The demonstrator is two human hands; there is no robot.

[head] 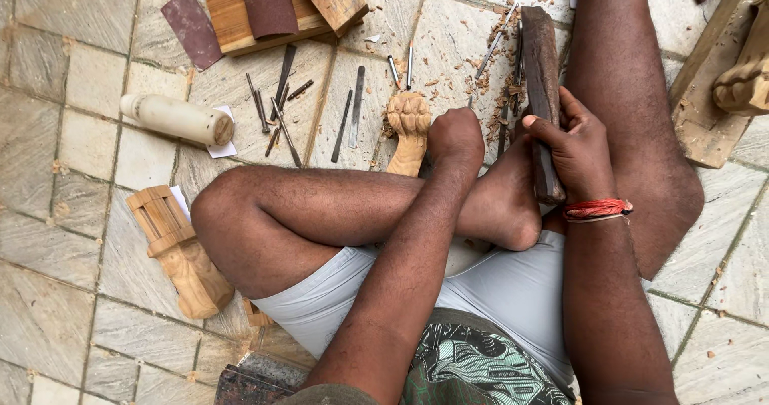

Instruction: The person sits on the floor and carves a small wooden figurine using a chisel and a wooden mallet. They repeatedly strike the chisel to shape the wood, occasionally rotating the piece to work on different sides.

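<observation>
Stone-tile floor point(48, 213) carrying everything | right hand point(573, 145) gripping a dark wooden mallet block point(542, 76), grip pressed around it | left hand point(455, 135) fisting, grip closing beside a carved paw-shaped wooden leg point(408, 128) | chisels point(280, 108) lying scattered nearby

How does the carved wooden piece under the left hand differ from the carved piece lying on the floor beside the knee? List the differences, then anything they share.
1. The carved paw piece is gripped by the left hand; the carved leg piece lies untouched.
2. The paw piece looks smaller; the leg piece looks longer and bulkier.
3. The paw piece shows rounded toes; the leg piece has a squared, slotted block at one end.

Both are pale, unfinished wood on the stone floor.
</observation>
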